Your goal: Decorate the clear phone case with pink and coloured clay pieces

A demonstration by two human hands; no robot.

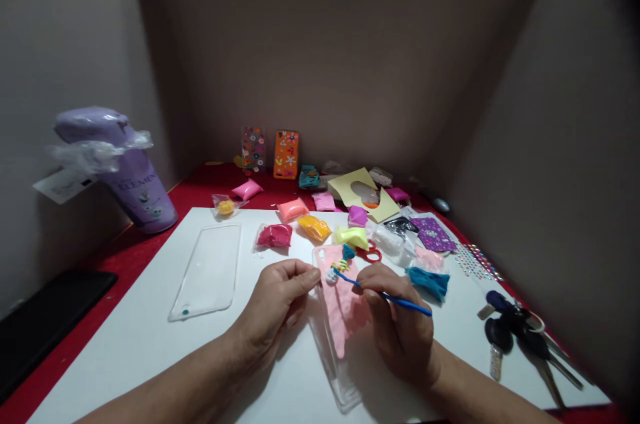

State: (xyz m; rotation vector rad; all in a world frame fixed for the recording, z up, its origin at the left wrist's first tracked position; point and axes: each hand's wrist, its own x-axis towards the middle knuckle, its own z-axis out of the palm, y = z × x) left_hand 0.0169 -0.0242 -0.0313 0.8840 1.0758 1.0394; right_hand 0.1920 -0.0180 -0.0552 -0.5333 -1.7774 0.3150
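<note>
A clear phone case (327, 361) lies tilted in front of me, its upper part covered with pink clay (345, 311). Small white, yellow-striped and teal clay shapes (340, 265) sit near the top of the pink layer. My left hand (277, 297) pinches the case's left edge between thumb and fingers. A slim blue modelling tool (407, 305) is gripped in my right hand (403, 324), its tip at the small clay shapes. The right fingers hide part of the pink clay's right side.
Another clear phone case (207, 271) lies left on the white board (135, 317). Several clay packets, such as an orange one (314, 228), lie behind my hands, with red scissors (373, 254) among them. Keys (525, 337) sit right. A purple tumbler (137, 184) stands left; decorated cases (287, 154) stand behind.
</note>
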